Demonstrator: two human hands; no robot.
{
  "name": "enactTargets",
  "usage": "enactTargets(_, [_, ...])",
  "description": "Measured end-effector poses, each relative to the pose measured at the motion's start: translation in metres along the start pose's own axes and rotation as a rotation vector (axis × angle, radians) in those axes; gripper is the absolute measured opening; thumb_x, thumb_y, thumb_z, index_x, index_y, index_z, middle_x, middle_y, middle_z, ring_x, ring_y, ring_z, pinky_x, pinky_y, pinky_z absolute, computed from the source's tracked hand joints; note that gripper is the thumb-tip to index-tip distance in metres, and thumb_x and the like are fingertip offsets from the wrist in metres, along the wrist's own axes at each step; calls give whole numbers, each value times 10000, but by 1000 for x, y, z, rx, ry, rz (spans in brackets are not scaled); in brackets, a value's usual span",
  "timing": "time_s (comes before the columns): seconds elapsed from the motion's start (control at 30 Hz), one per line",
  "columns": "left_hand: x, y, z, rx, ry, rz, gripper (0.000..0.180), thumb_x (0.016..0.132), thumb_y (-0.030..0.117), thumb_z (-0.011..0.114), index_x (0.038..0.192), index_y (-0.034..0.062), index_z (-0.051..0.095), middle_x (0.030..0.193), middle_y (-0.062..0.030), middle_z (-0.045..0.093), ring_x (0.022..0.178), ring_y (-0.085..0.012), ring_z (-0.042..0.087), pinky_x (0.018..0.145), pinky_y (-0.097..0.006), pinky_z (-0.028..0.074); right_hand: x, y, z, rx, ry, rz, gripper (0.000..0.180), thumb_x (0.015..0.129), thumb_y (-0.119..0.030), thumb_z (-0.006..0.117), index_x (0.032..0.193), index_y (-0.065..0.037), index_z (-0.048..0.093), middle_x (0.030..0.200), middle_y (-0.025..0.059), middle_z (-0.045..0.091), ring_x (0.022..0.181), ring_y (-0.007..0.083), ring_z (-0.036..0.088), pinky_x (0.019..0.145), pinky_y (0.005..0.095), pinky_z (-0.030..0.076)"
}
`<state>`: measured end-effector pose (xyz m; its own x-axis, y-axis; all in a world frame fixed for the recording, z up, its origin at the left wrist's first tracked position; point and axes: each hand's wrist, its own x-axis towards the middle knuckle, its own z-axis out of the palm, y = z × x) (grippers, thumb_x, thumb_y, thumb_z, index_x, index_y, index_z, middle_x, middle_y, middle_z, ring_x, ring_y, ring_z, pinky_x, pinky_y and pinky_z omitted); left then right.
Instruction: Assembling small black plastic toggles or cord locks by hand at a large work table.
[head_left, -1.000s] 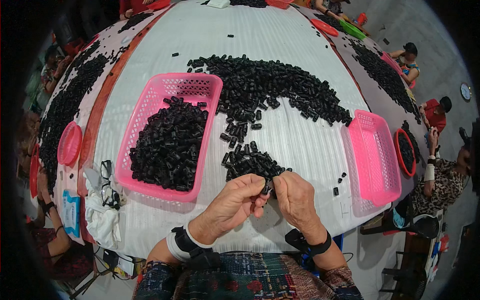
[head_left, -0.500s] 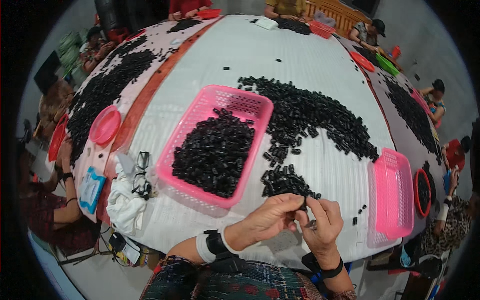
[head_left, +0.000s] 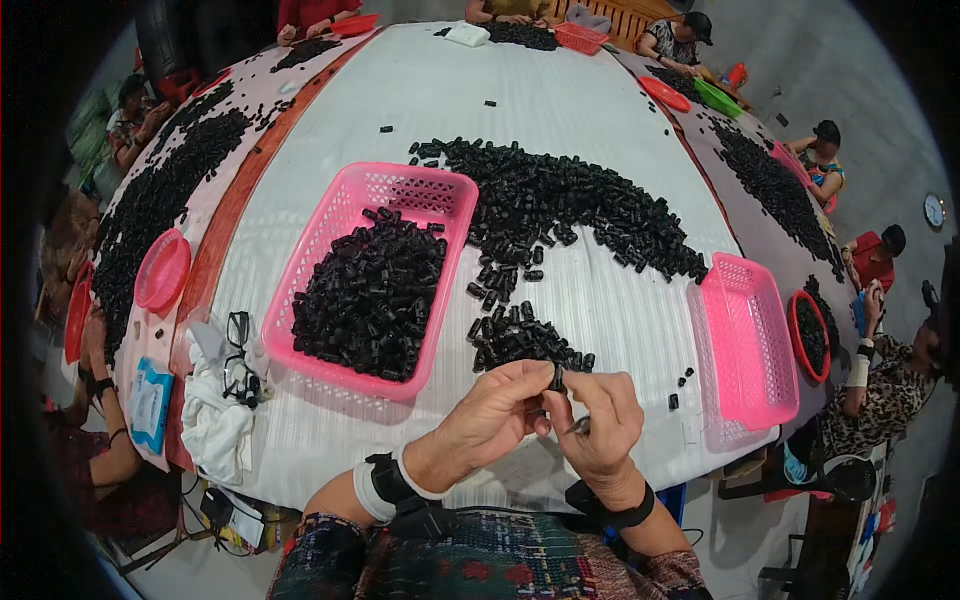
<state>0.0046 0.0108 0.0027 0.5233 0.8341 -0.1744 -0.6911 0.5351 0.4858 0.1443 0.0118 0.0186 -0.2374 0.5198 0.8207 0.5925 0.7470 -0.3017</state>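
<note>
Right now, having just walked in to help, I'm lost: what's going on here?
A person's left hand holds a small black part, the right hand close against it, in front of a small heap of similar parts. A pink basket of them stands to the left, another pink basket to the right.

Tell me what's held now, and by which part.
A black piece, pinched in the left grip, the right grip close against it; partly covered, so the part held can't be told. A grey thing at the right grip is too hidden to identify.
</note>
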Motion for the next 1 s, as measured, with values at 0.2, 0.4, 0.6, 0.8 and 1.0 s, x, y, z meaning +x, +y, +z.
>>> enactTargets(0.2, [-5,-2,6,21,15,33,196,886,265,495,902,77,548,718,-19,574,664,-105,548,528,-222,394,-3,-5,-2,-33,-2,-20,333,567,-29,696,882,27,607,642,78,515,531,217,478,464,293,385])
enactTargets(0.4, [-3,-4,5,-6,34,-1,196,903,235,467,851,66,551,705,-22,549,620,-98,503,549,-230,387,-2,-4,-4,-52,-86,-4,272,627,49,679,882,-9,605,642,67,527,521,197,476,452,275,366])
enactTargets(0.6, [-8,14,1,-63,231,123,142,859,225,541,876,84,547,770,-5,543,658,-86,497,519,-238,423,6,3,-12,68,-142,76,228,588,57,647,789,-20,575,628,72,506,531,228,472,468,301,377])
enactTargets(0.8, [-4,74,-24,-317,288,367,203,882,269,501,843,71,525,768,5,503,653,-84,453,533,-224,392,-19,28,-28,-26,-527,315,162,645,39,649,755,-43,564,657,67,522,589,209,547,512,292,420])
enactTargets(1.0, [-41,114,-35,-632,119,562,348,893,337,445,916,-10,445,813,-56,479,678,-143,441,585,-243,382,-29,32,-22,-177,-752,362,251,670,-113,667,895,-83,560,769,72,534,677,266,563,571,352,452])
